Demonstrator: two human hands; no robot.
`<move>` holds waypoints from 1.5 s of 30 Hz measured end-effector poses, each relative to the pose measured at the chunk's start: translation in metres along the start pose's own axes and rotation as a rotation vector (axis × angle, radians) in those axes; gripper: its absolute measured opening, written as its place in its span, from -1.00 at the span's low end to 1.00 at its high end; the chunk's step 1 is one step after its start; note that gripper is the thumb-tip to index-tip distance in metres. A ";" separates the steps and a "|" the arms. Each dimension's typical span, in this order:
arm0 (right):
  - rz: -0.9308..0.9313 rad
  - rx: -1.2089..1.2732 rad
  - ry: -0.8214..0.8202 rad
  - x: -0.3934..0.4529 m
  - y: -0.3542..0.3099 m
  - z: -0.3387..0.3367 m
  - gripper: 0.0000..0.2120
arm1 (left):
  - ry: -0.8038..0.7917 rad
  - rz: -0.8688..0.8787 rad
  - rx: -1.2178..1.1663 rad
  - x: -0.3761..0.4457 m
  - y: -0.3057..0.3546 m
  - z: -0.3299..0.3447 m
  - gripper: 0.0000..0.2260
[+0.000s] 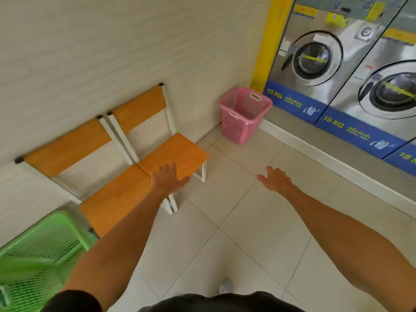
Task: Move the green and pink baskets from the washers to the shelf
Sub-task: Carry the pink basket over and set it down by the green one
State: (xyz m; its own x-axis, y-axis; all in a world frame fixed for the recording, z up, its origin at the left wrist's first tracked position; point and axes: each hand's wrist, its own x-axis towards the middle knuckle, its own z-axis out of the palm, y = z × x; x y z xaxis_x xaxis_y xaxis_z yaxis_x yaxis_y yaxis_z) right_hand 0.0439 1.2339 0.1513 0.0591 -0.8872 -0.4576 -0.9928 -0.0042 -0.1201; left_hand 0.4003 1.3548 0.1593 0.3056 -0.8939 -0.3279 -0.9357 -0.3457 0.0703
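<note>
A pink basket [244, 114] stands upright on the floor in the corner, between the wall and the first washer [315, 57]. A green basket [38, 260] sits at the lower left edge, beside the chairs, partly cut off by the frame. Both my arms stretch forward. My left hand [167, 177] hovers over the front of the nearer orange chair seat, fingers spread and holding nothing. My right hand [275, 179] is out over the tiled floor, also spread and holding nothing. Both hands are well short of the pink basket.
Two orange chairs [173, 152] with white frames stand side by side against the left wall. A row of steel washers with blue 10 KG bands [360, 134] runs along the right on a raised step. Pale floor tiles [236, 221] lie between them.
</note>
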 end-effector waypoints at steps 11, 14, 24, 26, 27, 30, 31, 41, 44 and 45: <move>0.081 0.077 0.025 0.180 0.121 -0.112 -0.32 | 0.019 0.103 0.031 0.188 0.185 -0.053 -0.20; 0.075 0.113 0.021 0.250 0.127 -0.140 -0.31 | 0.012 0.106 0.038 0.254 0.216 -0.061 -0.22; 0.065 0.081 -0.039 0.467 0.148 -0.236 -0.27 | -0.034 0.086 -0.029 0.452 0.318 -0.104 -0.22; 0.054 0.074 -0.049 0.514 0.147 -0.256 -0.28 | -0.057 0.059 -0.042 0.487 0.332 -0.108 -0.20; 0.039 0.066 -0.048 0.538 0.145 -0.266 -0.28 | -0.073 0.049 -0.045 0.503 0.339 -0.110 -0.19; -0.024 0.041 -0.050 0.611 0.139 -0.297 -0.30 | -0.087 -0.007 -0.063 0.555 0.361 -0.109 -0.19; -0.046 0.034 -0.057 0.634 0.137 -0.308 -0.31 | -0.091 -0.031 -0.072 0.572 0.371 -0.110 -0.19; -0.286 -0.182 -0.192 0.901 0.161 -0.412 -0.27 | -0.085 -0.350 -0.320 0.726 0.489 -0.125 -0.14; -0.371 -0.270 -0.235 0.923 0.134 -0.451 -0.32 | -0.096 -0.422 -0.398 0.741 0.513 -0.127 -0.14; -0.402 -0.289 -0.250 0.930 0.122 -0.459 -0.33 | -0.114 -0.451 -0.393 0.746 0.516 -0.126 -0.14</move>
State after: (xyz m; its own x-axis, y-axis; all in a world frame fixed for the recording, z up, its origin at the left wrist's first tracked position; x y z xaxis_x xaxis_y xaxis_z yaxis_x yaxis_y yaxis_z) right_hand -0.0700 0.1961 0.1158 0.4274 -0.6532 -0.6250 -0.8732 -0.4774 -0.0982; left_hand 0.1672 0.4736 0.0703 0.6155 -0.6061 -0.5038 -0.5765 -0.7821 0.2366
